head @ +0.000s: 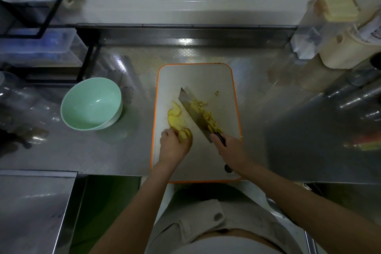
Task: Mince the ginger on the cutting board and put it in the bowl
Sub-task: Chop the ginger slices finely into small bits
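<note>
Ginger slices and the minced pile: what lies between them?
The knife, held by the right hand, separates ginger slices from minced pile; head view.

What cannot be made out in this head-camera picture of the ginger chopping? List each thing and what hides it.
- Head view: knife handle, mostly inside the right hand.
- Head view: ginger piece, partly under the left hand; its full size is unclear.
- Head view: minced ginger; any bits under the knife blade are hidden.
- Head view: containers at the right edge, blurred and cut off.

knife handle point(221, 140) mostly hidden, ginger piece point(185, 135) partly covered
</note>
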{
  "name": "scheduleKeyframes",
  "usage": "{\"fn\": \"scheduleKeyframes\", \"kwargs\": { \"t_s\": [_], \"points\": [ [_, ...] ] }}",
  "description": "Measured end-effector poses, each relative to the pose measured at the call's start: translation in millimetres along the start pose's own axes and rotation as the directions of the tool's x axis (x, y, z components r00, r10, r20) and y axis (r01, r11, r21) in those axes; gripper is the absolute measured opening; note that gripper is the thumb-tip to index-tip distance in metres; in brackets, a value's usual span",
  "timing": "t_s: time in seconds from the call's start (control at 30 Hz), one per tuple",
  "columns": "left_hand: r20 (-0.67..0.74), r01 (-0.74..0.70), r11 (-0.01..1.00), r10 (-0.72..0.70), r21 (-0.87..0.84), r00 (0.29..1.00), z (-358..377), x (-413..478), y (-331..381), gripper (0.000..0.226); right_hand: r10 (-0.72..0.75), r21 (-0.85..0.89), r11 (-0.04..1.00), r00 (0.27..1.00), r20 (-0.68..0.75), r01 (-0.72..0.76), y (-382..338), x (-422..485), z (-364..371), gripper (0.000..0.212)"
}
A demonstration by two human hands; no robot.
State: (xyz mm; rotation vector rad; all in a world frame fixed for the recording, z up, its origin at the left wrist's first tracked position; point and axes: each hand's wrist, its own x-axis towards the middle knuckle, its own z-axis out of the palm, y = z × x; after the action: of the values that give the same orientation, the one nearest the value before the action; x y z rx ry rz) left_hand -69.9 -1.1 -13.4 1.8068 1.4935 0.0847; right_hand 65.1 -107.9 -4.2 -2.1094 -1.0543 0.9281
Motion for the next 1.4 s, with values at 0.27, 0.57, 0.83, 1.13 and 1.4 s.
{"fn": "scheduleKeyframes", "kwargs": {
  "t_s": [0.27,0.57,0.83,1.13,1.4],
  "points": [
    [0.077,-0.045,0.999,0.043,0.027,0.996,11,-8,2,0.056,0.039,-0.016,0.999,0.999,0.003,-0.039,10,-3,5,0.034],
    [0.063,-0.18,0.929,0.169,0.323,0.984,18,-8,9,0.052,0.012,0.064,0.998,0.999,0.035,-0.014,11,-14,3,0.033],
    [0.078,-0.254,0.876,0.243,0.41,0.967,19,-7,5,0.048,0.05,0.098,0.994,0.998,0.032,-0.053,16,-13,5,0.037],
    [0.146,-0.361,0.837,0.331,0.411,0.932,13,-3,-4,0.052,0.061,0.008,0.998,0.998,0.034,-0.061,16,-17,6,0.037],
    [0.266,-0.581,0.76,0.519,0.29,0.812,5,5,-12,0.054,0.067,0.078,0.994,0.997,0.046,-0.071,19,-20,4,0.036]
  ]
}}
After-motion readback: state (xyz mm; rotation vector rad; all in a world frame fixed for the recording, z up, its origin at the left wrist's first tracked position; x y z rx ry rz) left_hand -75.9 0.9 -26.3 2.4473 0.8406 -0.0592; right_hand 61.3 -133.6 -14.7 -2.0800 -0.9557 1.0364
